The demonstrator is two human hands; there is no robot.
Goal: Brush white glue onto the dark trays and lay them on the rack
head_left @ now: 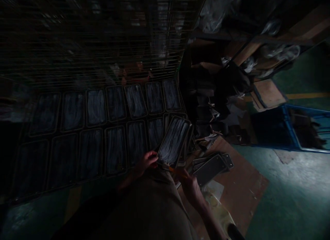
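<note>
A dark rectangular panel [173, 140] with whitish streaks over its face is tilted in front of me, overlapping other panels. My left hand [149, 161] pinches its lower left corner between thumb and fingers. At the panel's lower edge, my right hand [187, 181] is closed around a thin orange-handled brush [171, 169], whose tip is near the streaked face. Poor light makes the bristles hard to make out. To the left, similar streaked panels [115, 149] lie in two rows on a dark surface.
A wire mesh rack [165, 33] rises behind the rows. Plain dark panels [210, 169] are stacked on a brown board [239, 185] at right, near a pale container [219, 212]. Beyond are dark stacked pieces [206, 111], a blue crate [286, 126] and green floor [283, 205].
</note>
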